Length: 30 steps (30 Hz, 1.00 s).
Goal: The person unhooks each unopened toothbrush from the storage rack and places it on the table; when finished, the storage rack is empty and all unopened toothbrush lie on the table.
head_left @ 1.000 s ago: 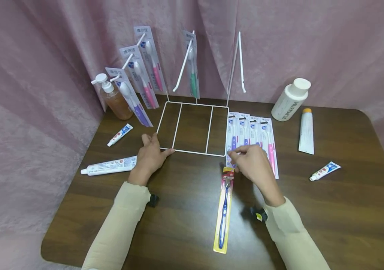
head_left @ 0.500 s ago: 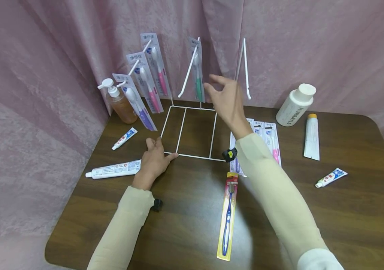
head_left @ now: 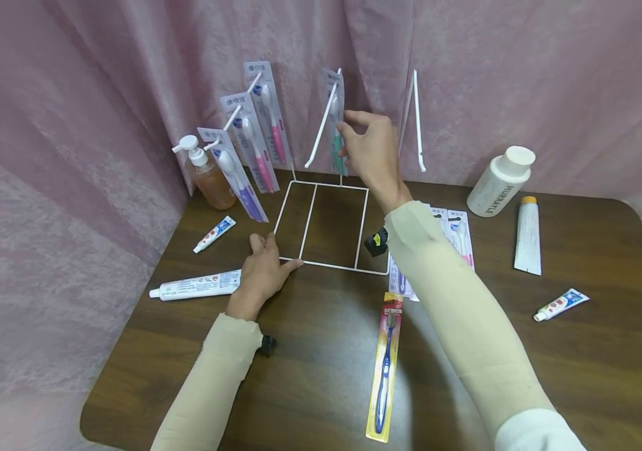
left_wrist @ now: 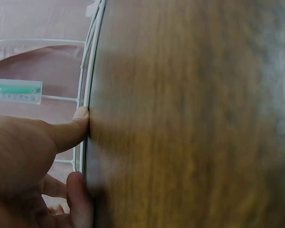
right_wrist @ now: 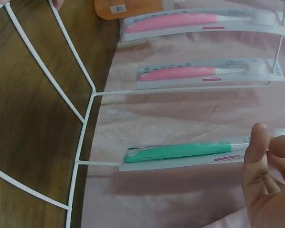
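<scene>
My right hand (head_left: 374, 147) is raised at the middle hook of the white wire rack (head_left: 332, 266). Thumb and forefinger pinch the edge of a packaged toothbrush with a green handle (right_wrist: 180, 151), which hangs there upright. The fingers hide part of its package. At the rack's front left corner, my left hand (head_left: 261, 272) rests on the base, thumb stretched along the front wire and fingertips by the side wire. To the left hang packaged toothbrushes: two with pink handles (right_wrist: 175, 73) and a purple one (head_left: 244, 194) in front.
An empty hook (head_left: 418, 122) sticks out at the right. Several packaged toothbrushes (head_left: 460, 235) lie beside the rack, partly under my right forearm. A yellow-backed toothbrush pack (head_left: 385, 369), toothpaste tubes (head_left: 199, 286), a pump bottle (head_left: 213, 185) and a white bottle (head_left: 501, 181) surround it.
My right hand has risen from the flat toothbrush packs up to the hanging green toothbrush and closed thumb and forefinger on it. The left hand stays on the rack's corner.
</scene>
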### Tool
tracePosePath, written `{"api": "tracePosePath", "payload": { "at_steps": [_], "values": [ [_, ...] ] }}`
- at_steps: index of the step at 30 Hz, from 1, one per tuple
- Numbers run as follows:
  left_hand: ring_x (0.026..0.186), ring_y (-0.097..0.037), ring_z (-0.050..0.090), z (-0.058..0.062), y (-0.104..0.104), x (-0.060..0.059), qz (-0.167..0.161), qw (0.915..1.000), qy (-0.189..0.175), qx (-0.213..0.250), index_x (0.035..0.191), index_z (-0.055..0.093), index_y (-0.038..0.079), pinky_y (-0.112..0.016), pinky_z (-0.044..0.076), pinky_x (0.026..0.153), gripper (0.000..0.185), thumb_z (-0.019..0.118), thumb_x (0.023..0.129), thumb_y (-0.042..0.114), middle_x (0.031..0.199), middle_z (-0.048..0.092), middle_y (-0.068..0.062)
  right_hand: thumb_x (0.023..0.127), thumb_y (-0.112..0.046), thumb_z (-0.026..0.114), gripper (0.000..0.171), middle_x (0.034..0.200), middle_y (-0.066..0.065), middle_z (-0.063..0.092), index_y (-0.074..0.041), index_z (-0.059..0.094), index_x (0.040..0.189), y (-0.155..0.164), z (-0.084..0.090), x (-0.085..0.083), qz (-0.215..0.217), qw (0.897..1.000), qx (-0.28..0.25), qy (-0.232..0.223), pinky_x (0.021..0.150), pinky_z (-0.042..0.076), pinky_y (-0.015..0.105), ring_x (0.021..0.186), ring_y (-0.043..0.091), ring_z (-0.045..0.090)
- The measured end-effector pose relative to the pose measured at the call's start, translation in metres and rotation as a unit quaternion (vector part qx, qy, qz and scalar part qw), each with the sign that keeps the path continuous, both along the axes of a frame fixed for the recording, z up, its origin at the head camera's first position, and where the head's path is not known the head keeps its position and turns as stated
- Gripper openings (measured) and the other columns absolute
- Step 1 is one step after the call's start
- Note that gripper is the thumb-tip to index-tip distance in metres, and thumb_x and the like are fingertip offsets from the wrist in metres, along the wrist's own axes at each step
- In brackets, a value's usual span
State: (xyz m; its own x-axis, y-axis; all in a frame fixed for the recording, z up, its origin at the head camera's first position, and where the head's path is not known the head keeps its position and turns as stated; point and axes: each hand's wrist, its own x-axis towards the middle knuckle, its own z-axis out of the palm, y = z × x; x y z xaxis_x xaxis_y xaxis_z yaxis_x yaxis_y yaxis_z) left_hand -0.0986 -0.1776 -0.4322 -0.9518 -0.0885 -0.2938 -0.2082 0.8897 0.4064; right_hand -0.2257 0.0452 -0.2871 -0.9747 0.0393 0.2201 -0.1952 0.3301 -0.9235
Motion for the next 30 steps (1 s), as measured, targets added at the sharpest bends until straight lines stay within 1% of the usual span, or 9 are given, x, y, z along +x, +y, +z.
{"api": "tracePosePath", "payload": {
  "at_steps": [2, 6, 10, 13, 18, 22, 26, 27, 30],
  "values": [
    [0.095, -0.047, 0.072, 0.000, 0.001, 0.001, 0.001, 1.0000, -0.003, 0.000, 0.179, 0.022, -0.008, -0.059, 0.061, 0.097, 0.106, 0.075, 0.110, 0.052, 0.148, 0.034, -0.024, 0.114, -0.015, 0.071, 0.030, 0.107, 0.026, 0.085, -0.002, 0.081, 0.139, 0.000, -0.003, -0.001, 0.000, 1.000, -0.006, 0.009, 0.053, 0.054, 0.016, 0.057, 0.012, 0.071],
    [0.094, -0.047, 0.072, 0.000, 0.003, 0.000, -0.001, 1.0000, -0.001, 0.006, 0.178, 0.023, -0.008, -0.059, 0.062, 0.097, 0.106, 0.076, 0.110, 0.052, 0.147, 0.035, -0.023, 0.114, -0.015, 0.072, 0.030, 0.116, 0.023, 0.086, -0.003, 0.081, 0.139, 0.001, -0.004, -0.003, 0.002, 1.000, -0.008, 0.014, 0.054, 0.056, 0.018, 0.057, 0.007, 0.070],
    [0.094, -0.046, 0.072, 0.000, 0.004, -0.001, 0.003, 1.0000, 0.002, 0.005, 0.178, 0.024, -0.008, -0.058, 0.062, 0.096, 0.106, 0.078, 0.109, 0.052, 0.146, 0.036, -0.023, 0.113, -0.017, 0.075, 0.031, 0.123, 0.020, 0.086, -0.004, 0.081, 0.140, -0.003, -0.002, -0.005, 0.003, 1.000, 0.002, 0.007, 0.052, 0.052, 0.016, 0.056, 0.007, 0.070],
    [0.098, -0.049, 0.073, 0.000, 0.003, -0.001, 0.007, 1.0000, 0.000, 0.000, 0.178, 0.024, -0.007, -0.059, 0.062, 0.098, 0.107, 0.078, 0.108, 0.053, 0.146, 0.036, -0.022, 0.113, -0.017, 0.074, 0.028, 0.120, 0.021, 0.086, -0.004, 0.084, 0.136, -0.008, -0.001, -0.006, -0.005, 1.000, 0.011, 0.009, 0.050, 0.047, 0.016, 0.052, 0.002, 0.067],
    [0.103, -0.052, 0.074, 0.000, 0.003, 0.000, 0.008, 1.0000, 0.002, 0.002, 0.179, 0.024, -0.007, -0.059, 0.061, 0.101, 0.107, 0.078, 0.108, 0.053, 0.148, 0.035, -0.023, 0.113, -0.016, 0.072, 0.025, 0.108, 0.024, 0.087, -0.003, 0.086, 0.129, -0.009, 0.001, -0.006, -0.023, 0.999, 0.016, 0.026, 0.050, 0.046, 0.016, 0.046, -0.006, 0.059],
    [0.100, -0.050, 0.073, -0.004, 0.002, -0.001, 0.005, 1.0000, 0.008, 0.003, 0.178, 0.025, -0.008, -0.058, 0.062, 0.099, 0.107, 0.079, 0.108, 0.054, 0.147, 0.036, -0.023, 0.113, -0.014, 0.070, 0.024, 0.111, 0.023, 0.087, -0.001, 0.086, 0.126, -0.007, 0.002, -0.003, -0.029, 0.999, 0.004, 0.042, 0.054, 0.047, 0.015, 0.048, -0.004, 0.061],
    [0.100, -0.049, 0.073, -0.004, 0.000, -0.001, 0.006, 0.9999, 0.006, 0.006, 0.177, 0.026, -0.008, -0.058, 0.061, 0.099, 0.106, 0.079, 0.108, 0.052, 0.147, 0.036, -0.023, 0.114, -0.011, 0.069, 0.022, 0.117, 0.022, 0.086, 0.001, 0.085, 0.123, -0.004, 0.001, 0.003, -0.028, 0.998, -0.025, 0.055, 0.057, 0.050, 0.016, 0.051, -0.002, 0.060],
    [0.098, -0.049, 0.072, -0.011, -0.002, -0.003, 0.004, 0.9999, 0.011, 0.001, 0.177, 0.027, -0.008, -0.057, 0.062, 0.096, 0.108, 0.079, 0.107, 0.056, 0.146, 0.036, -0.023, 0.114, -0.011, 0.069, 0.022, 0.118, 0.022, 0.086, 0.002, 0.085, 0.122, -0.003, 0.000, 0.005, -0.027, 0.997, -0.033, 0.059, 0.057, 0.050, 0.016, 0.050, -0.001, 0.059],
    [0.098, -0.048, 0.073, -0.007, -0.003, -0.002, 0.007, 1.0000, 0.004, 0.004, 0.177, 0.027, -0.008, -0.057, 0.061, 0.097, 0.108, 0.079, 0.107, 0.054, 0.146, 0.036, -0.022, 0.113, -0.010, 0.069, 0.022, 0.119, 0.025, 0.084, 0.005, 0.083, 0.122, 0.000, 0.000, 0.009, -0.017, 0.995, -0.069, 0.064, 0.055, 0.050, 0.017, 0.050, 0.001, 0.057]
  ]
}}
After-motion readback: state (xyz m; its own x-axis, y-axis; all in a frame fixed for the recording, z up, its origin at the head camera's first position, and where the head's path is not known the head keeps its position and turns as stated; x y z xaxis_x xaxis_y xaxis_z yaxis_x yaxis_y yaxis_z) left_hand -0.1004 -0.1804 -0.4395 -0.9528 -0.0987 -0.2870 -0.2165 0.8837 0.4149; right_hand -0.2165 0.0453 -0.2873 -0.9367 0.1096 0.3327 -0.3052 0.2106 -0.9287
